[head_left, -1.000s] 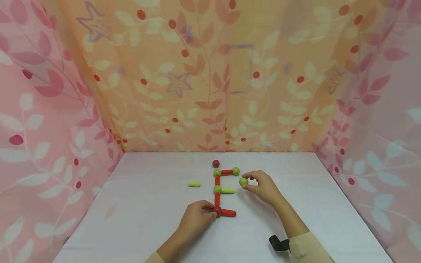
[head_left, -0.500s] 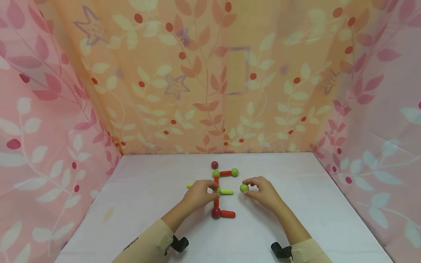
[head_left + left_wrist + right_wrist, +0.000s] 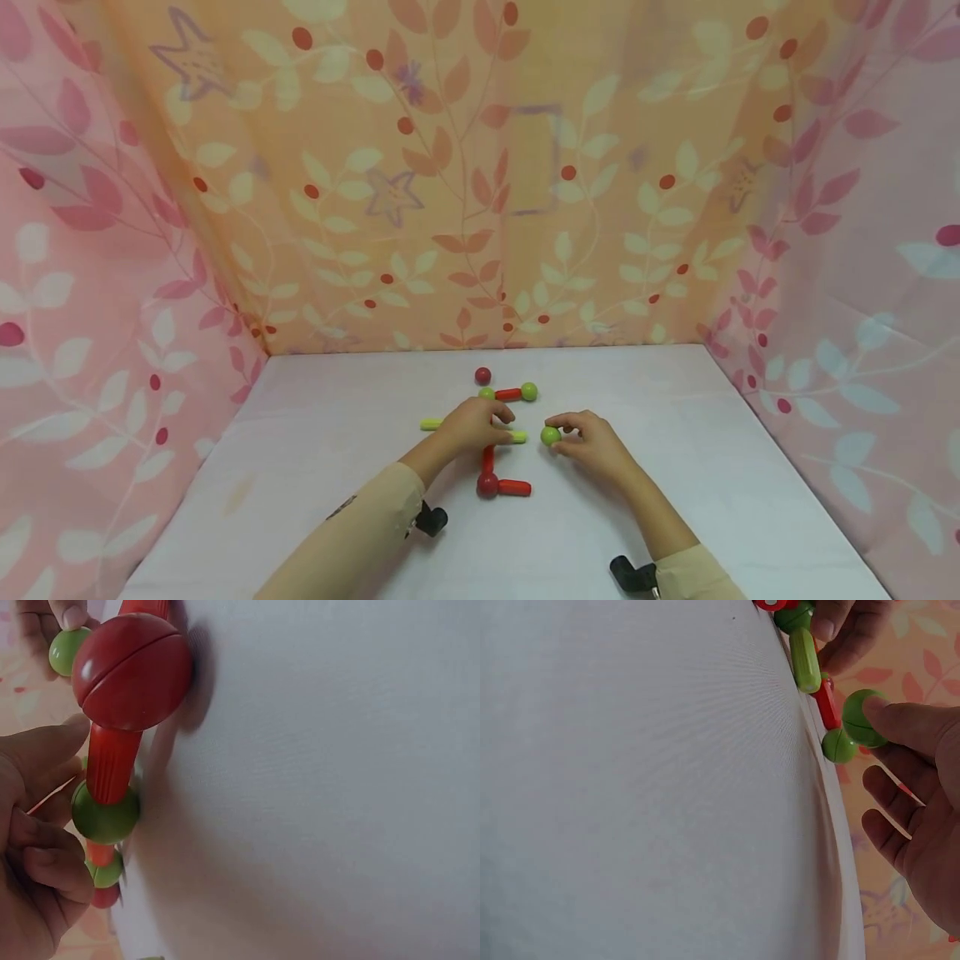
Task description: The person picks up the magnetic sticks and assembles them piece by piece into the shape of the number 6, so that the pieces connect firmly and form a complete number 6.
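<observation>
The right hand [image 3: 594, 442] pinches a green ball [image 3: 551, 436] between thumb and forefinger, while its other fingers are half bent and hold nothing. This ball is just beside the free end of a green stick [image 3: 518, 437], but apart from it. The left hand [image 3: 472, 423] is over the middle of a frame [image 3: 488, 461] made of sticks and balls. Its thumb and forefinger stand somewhat apart at the tips; whether they grip the frame, I cannot tell. The left wrist view shows the middle ball [image 3: 109, 817] close to these fingers.

In my judgement, the pinch is narrow, so the ball could turn or slip out if it is pressed against the stick without good alignment. If the left hand does not support the middle ball, such a push could shift the frame on the worktop [image 3: 600, 533], or loosen a joint, perhaps at the lower red ball [image 3: 487, 485]. The loose stick [image 3: 431, 424] lies near the left hand and could be knocked; the far red ball [image 3: 483, 376] could roll if touched.
</observation>
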A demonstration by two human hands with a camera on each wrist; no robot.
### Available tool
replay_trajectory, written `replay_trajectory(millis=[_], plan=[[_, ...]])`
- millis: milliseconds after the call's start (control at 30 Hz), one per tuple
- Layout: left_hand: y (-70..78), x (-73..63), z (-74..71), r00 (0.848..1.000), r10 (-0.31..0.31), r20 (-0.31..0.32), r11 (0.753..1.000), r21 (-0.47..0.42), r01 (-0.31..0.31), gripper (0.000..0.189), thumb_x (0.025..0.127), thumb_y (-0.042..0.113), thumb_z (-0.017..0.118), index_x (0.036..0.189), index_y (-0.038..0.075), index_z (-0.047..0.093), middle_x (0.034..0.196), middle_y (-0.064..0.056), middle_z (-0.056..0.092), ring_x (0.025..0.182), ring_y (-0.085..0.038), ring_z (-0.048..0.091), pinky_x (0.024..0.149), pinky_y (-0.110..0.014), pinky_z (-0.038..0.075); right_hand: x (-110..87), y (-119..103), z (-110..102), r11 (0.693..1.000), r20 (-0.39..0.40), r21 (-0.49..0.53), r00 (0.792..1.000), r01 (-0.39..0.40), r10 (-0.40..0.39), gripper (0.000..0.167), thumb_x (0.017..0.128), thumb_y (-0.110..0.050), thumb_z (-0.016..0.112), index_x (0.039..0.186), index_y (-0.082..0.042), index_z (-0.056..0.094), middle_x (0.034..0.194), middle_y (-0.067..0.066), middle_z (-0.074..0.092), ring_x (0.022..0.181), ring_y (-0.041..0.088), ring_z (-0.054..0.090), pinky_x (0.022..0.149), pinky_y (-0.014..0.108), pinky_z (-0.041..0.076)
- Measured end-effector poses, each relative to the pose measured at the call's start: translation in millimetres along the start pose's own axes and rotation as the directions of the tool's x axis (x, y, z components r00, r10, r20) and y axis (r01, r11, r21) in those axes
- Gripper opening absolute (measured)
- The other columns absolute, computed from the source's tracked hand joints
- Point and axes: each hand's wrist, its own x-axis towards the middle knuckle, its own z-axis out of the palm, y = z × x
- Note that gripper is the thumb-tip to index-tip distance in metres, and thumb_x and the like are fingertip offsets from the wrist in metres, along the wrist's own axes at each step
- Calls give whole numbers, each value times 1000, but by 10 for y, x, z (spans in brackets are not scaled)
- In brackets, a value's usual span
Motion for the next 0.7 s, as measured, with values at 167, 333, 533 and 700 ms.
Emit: replay_trajectory(millis=[167, 333, 533, 700], plan=[[-15, 26, 22, 1000, -24, 5, 1000, 6, 24, 27, 70, 32, 78, 95, 25, 70, 87, 15, 63, 81, -6, 55, 70, -27, 46, 5, 21, 17, 998, 9, 17, 998, -64, 63, 36, 74, -31, 76, 108, -29, 66, 93, -18, 59, 92, 11, 52, 79, 35, 41], [-24, 47, 36, 999, -40, -4, 999, 29, 40, 24, 70, 30, 79, 93, 28, 70, 83, 17, 62, 78, -7, 54, 70, -26, 46, 13, 64, 20, 988, 25, 77, 991, -131, 130, 38, 72, -34, 76, 108, -31, 65, 97, -13, 59, 88, 12, 51, 72, 31, 43], [-39, 46, 51, 999, -41, -8, 998, 42, 41, 23, 70, 30, 79, 92, 29, 72, 80, 18, 62, 77, -9, 52, 69, -26, 45, -2, 87, 14, 977, 52, 146, 988, -154, 147, 36, 74, -28, 76, 108, -31, 65, 96, -9, 60, 84, 15, 54, 71, 31, 44], [-83, 41, 80, 999, -29, -21, 1000, 4, 29, 20, 70, 29, 79, 88, 30, 72, 77, 19, 62, 77, -10, 52, 66, -27, 44, -8, 102, 24, 972, 72, 171, 986, -159, 149, 34, 76, -24, 74, 108, -29, 65, 95, -9, 62, 84, 15, 55, 71, 31, 45]])
